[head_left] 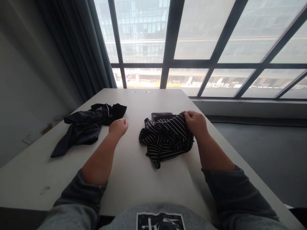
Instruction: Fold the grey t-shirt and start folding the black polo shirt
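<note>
My right hand (195, 123) is clamped on the upper right edge of the striped cloth (165, 137), which lies crumpled on the white counter (134, 179) just right of centre, its far edge against a dark flat thing (161, 115) I cannot make out. My left hand (118, 126) is curled into a loose fist with nothing in it, resting on the counter between the striped cloth and the dark cloth (83, 126), which lies spread out close to its left. Behind the counter I see a window (201, 48) and, at the left, a curtain (79, 48).
</note>
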Available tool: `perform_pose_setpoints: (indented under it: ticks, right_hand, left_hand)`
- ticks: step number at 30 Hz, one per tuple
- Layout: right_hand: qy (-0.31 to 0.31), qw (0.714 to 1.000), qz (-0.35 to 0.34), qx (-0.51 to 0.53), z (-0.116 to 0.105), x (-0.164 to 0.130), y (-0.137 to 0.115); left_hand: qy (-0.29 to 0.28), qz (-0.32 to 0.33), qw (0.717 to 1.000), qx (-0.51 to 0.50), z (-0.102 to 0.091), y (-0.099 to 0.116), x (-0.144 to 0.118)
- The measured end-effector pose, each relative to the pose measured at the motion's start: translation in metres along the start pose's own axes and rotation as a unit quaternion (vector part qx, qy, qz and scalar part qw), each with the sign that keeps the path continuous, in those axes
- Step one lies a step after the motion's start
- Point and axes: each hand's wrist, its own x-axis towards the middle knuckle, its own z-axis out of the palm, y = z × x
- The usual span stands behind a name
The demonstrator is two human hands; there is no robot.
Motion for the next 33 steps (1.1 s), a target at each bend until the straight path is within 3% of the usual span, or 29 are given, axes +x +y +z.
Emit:
perform_pose_setpoints:
  ticks: [2,5,8,11,15,18,20,22,24,26,30,33]
  right_hand:
    - [-0.019,1.000,-0.003,0.009,-0.002,0.000,-0.004]
    - [-0.073,0.996,-0.012,0.044,-0.004,-0.003,-0.011]
    - [-0.130,0.988,-0.041,0.070,-0.006,-0.008,-0.019]
    - [-0.127,0.987,-0.064,0.069,-0.008,-0.010,-0.023]
    - [-0.110,0.989,-0.033,0.095,-0.010,-0.008,-0.021]
    - [-0.120,0.988,0.000,0.100,-0.014,-0.007,-0.020]
    - [-0.193,0.978,-0.026,0.078,-0.015,-0.008,-0.021]
    - [-0.324,0.941,-0.085,0.048,-0.011,-0.012,-0.021]
    - [-0.444,0.885,-0.141,0.012,-0.002,-0.018,-0.021]
    - [-0.496,0.850,-0.175,-0.033,0.010,-0.025,-0.021]
    - [-0.482,0.852,-0.190,-0.081,0.025,-0.031,-0.022]
    - [-0.489,0.852,-0.185,-0.024,0.019,-0.030,-0.028]
  left_hand:
    - [-0.030,0.043,0.998,-0.023,0.009,0.007,-0.004]
    - [-0.057,0.152,0.977,-0.141,0.019,0.030,-0.019]
    - [-0.013,0.286,0.932,-0.221,0.018,0.056,-0.039]
    - [0.025,0.368,0.915,-0.165,0.013,0.070,-0.050]
    - [-0.047,0.347,0.930,-0.109,0.017,0.059,-0.042]
    - [-0.116,0.360,0.918,-0.116,0.027,0.046,-0.036]
    - [-0.146,0.366,0.912,-0.115,0.034,0.040,-0.035]
    - [-0.159,0.360,0.914,-0.100,0.039,0.037,-0.034]
    - [-0.140,0.345,0.924,-0.089,0.042,0.033,-0.031]
    - [-0.098,0.326,0.936,-0.093,0.042,0.026,-0.024]
    - [-0.009,0.285,0.951,-0.119,0.031,0.006,-0.008]
    - [0.106,0.232,0.953,-0.161,0.018,-0.001,-0.004]
